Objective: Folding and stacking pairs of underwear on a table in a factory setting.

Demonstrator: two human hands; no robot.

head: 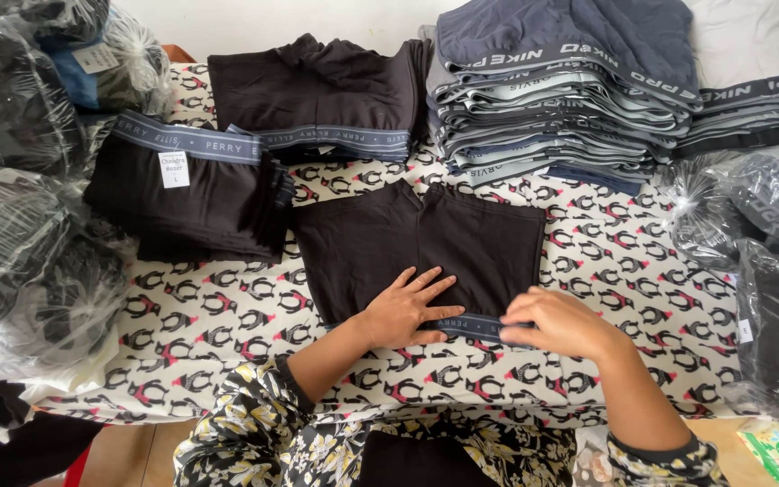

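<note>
Head view, black boxer shorts (416, 248) spread flat on a penguin-print cloth (227, 316), left hand (405, 311) open, palm pressing the fabric, right hand (559, 323) curled, fingers pinching the waistband edge, folded black stacks (191, 194) behind, grey pile (561, 99) beyond, bagged bundles (20, 216) at left.

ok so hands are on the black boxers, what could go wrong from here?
1. The left hand lies flat on the black boxers while the right hand pinches the waistband; an uneven pull could skew or crease them.
2. The tall grey stack just behind leans a little and might topple if nudged.
3. The folded black pile sits close on the left, so pieces could get mixed up.
</note>
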